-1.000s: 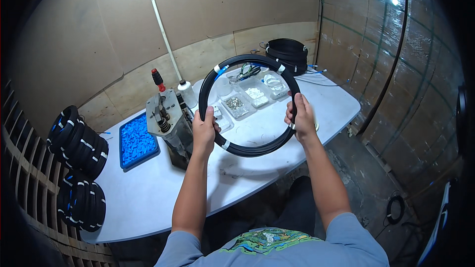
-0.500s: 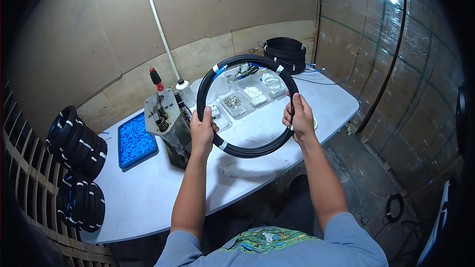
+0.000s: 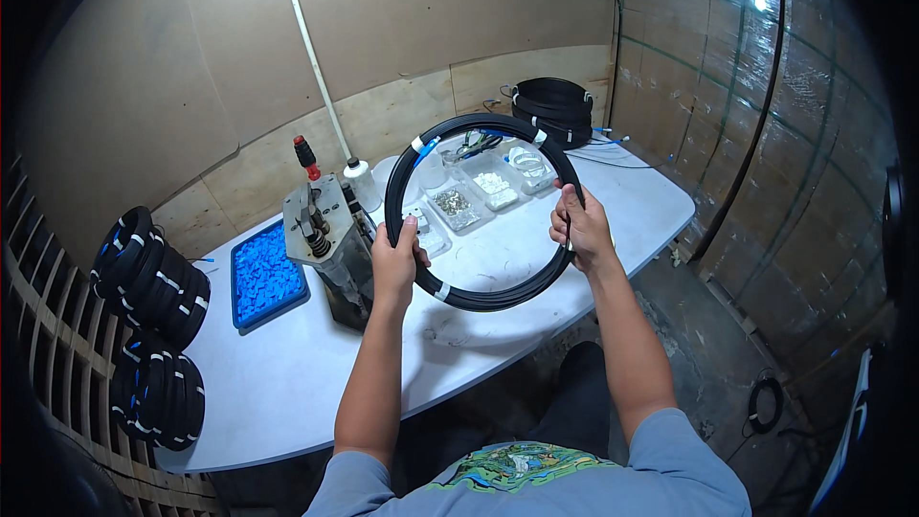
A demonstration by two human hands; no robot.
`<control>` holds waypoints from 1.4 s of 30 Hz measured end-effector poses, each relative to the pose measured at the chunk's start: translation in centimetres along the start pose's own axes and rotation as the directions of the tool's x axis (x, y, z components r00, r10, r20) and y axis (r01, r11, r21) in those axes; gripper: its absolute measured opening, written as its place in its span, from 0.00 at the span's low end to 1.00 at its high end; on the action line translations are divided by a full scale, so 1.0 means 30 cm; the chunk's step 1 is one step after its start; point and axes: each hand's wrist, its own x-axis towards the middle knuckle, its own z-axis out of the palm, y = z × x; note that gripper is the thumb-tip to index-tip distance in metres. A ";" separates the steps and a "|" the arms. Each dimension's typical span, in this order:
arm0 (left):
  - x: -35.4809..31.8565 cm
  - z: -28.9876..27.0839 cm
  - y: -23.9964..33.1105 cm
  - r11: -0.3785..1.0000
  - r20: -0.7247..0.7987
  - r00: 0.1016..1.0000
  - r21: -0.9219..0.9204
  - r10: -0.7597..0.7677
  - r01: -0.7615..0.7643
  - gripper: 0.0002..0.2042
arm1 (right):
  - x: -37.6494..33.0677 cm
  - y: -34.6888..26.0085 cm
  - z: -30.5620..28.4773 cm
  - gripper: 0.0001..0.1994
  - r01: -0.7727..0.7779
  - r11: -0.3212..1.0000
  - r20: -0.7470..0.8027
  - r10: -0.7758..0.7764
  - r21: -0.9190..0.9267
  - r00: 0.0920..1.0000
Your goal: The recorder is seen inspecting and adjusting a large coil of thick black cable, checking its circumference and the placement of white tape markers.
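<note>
A coil of black cable, bound with white bands, is held up above the white table by both hands. My left hand is closed around its left side, thumb on top. On the opposite side my right hand grips the coil, with the thumb pointing up. A blue connector end shows at the coil's upper left, near a white band. Seen through the ring are clear trays of small parts, one with metal pieces and one with white pieces.
Left of the coil stands a metal press with a red-and-black handle, beside a blue tray of small blue pieces. Black coils are stacked at the table's left end. More coils sit at the back right, and a white bottle stands behind the press.
The coil and both hands have shifted slightly down and to the right in the picture. Both hands keep their hold on it.
</note>
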 end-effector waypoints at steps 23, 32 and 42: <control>0.026 -0.002 0.145 0.991 0.209 0.974 0.071 0.093 -0.110 0.08 | 0.118 -0.352 0.148 0.25 0.369 0.652 0.456 -0.040 -0.663 0.889; 0.066 -0.007 0.095 0.950 0.152 0.986 -0.295 -0.062 0.105 0.15 | -0.034 -0.118 0.064 0.20 0.107 0.985 0.005 -0.108 -0.134 0.994; 0.070 -0.028 0.033 0.947 0.110 0.985 -0.278 -0.132 0.158 0.14 | -0.071 -0.087 0.077 0.26 0.151 0.987 0.061 -0.155 0.058 0.986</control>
